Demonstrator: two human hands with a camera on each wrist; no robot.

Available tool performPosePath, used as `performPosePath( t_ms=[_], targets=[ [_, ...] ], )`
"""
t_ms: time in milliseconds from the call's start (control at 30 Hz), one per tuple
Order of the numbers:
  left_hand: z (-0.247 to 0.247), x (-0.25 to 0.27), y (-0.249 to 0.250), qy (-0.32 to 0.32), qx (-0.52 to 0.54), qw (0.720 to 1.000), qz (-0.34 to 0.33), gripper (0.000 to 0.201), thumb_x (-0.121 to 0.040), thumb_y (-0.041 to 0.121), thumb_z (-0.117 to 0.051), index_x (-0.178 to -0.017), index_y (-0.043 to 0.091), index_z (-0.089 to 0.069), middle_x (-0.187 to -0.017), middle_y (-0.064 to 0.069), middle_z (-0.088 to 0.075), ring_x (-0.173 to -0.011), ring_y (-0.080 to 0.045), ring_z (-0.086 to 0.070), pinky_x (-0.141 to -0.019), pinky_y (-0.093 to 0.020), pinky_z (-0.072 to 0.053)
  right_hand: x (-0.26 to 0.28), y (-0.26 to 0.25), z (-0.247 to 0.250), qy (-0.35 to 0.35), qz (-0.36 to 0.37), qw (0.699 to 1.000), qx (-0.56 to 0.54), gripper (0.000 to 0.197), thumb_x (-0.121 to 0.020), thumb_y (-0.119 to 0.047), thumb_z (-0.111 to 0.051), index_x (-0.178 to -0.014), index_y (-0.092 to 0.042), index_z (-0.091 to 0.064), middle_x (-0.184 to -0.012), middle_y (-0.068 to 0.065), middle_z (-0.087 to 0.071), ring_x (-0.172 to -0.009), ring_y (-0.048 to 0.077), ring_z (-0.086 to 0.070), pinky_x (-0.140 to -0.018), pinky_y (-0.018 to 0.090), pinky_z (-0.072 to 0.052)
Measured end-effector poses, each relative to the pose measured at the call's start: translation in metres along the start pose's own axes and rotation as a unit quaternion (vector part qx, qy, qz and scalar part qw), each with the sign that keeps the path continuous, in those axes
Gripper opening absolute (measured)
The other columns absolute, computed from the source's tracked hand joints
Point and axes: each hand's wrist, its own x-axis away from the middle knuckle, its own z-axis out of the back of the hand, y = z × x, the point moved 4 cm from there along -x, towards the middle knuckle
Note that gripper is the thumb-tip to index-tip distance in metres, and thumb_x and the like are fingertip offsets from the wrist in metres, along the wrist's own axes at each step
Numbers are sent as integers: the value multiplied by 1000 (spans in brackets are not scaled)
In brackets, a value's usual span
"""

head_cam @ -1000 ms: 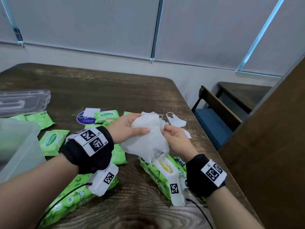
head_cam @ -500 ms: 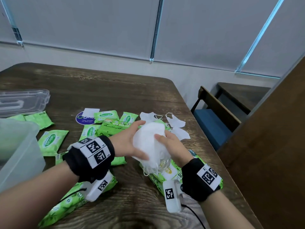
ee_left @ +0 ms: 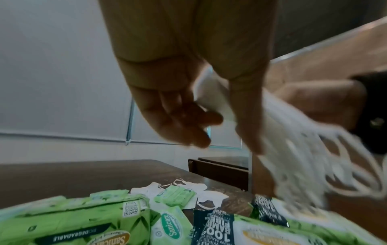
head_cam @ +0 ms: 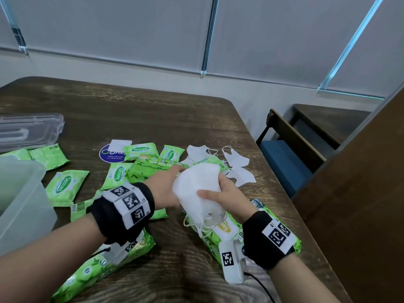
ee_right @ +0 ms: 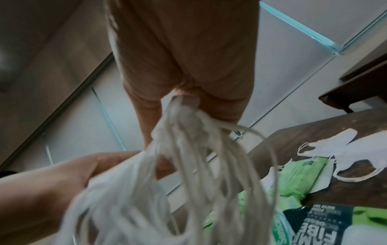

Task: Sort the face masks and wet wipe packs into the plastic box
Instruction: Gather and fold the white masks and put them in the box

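Grip: both hands hold one soft stack of white fabric face masks (head_cam: 197, 189) between them, above the worktop.
Left hand (head_cam: 162, 190): cups the stack's left side, thumb across the front, fingers curled behind.
Right hand (head_cam: 223, 199): clasps the right side, thumb pressed on the front; the right wrist view shows the elastic ear loops (ee_right: 201, 167) dangling in a bunch below the fist.
Beneath: a large green wet wipe pack (head_cam: 238, 230) lies directly under the stack.
Loose masks: a few white masks (head_cam: 237, 169) lie flat just beyond the hands.
Small packs: green Sanicare wipe sachets (head_cam: 65, 186) are scattered to the left, with more large packs near the forearms.
Box: the translucent plastic box (head_cam: 24, 204) stands at the left edge; its inside is not readable. Its clear lid (head_cam: 30, 130) lies behind.
Progress: probably early; nearly everything is still outside the box.
Surface: dark wood-grain worktop (head_cam: 153, 119).
Room: grey roller blinds, a blue-seated chair (head_cam: 286, 158) to the right.
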Motion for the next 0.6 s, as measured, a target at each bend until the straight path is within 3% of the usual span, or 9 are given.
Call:
performPosePath(
  t_ms=[67, 133, 233, 333, 433, 500, 600],
  targets=[
    [1, -1, -5, -59, 96, 994, -9, 87, -53, 25, -89, -127, 25, -43, -110, 8, -60, -104, -15, -57, -83, -26, -48, -2, 1, 6, 4, 18, 999, 30, 48, -80, -2, -70, -124, -11, -54, -119, 5, -65, -106, 18, -64, -84, 28, -55],
    [2, -4, -7, -77, 215, 973, -21, 85, -41, 40, -87, -118, 28, -53, -113, 11, -62, -108, -10, -57, -90, -26, -48, -5, 2, 7, -18, 30, 998, 57, 46, -79, 0, -71, -123, -10, -57, -114, 3, -67, -99, 12, -65, -77, 21, -53],
    [-4, -16, -9, -55, 341, 938, -4, 71, -36, 44, -82, -103, 26, -65, -99, 6, -72, -93, -11, -68, -88, -32, -54, -11, 1, -1, -50, 48, 996, 57, 42, -78, 2, -71, -118, -10, -61, -108, 2, -69, -96, 9, -66, -78, 20, -53],
    [-8, -30, -14, -7, 335, 942, 26, 60, -32, 45, -80, -87, 22, -72, -87, 1, -75, -83, -17, -70, -82, -38, -56, -26, 5, -2, -33, 42, 997, 48, 44, -75, 3, -74, -116, -8, -60, -108, 4, -69, -95, 12, -66, -80, 24, -54],
    [-3, -41, -25, 37, 329, 942, 62, 42, -47, 29, -89, -81, 9, -73, -84, -10, -74, -79, -27, -68, -79, -44, -54, -38, 19, 6, -56, -25, 997, 38, 40, -75, 5, -73, -110, -5, -56, -94, 10, -70, -77, 18, -69, -72, 30, -57],
    [2, -47, -32, 63, 334, 938, 72, 27, -64, 14, -85, -83, 2, -71, -84, -14, -72, -76, -27, -66, -76, -43, -54, -45, 27, 16, -78, -68, 995, 2, 26, -77, 3, -72, -97, -8, -58, -78, 11, -70, -58, 14, -66, -58, 25, -55],
    [12, -55, -43, 106, 354, 926, 82, 16, -70, 11, -80, -84, 9, -72, -82, -7, -72, -74, -25, -67, -74, -39, -54, -61, 39, 41, -19, -119, 992, -48, 9, -87, -14, -65, -90, -9, -59, -66, 0, -64, -46, 5, -54, -42, 14, -42]
  ],
)
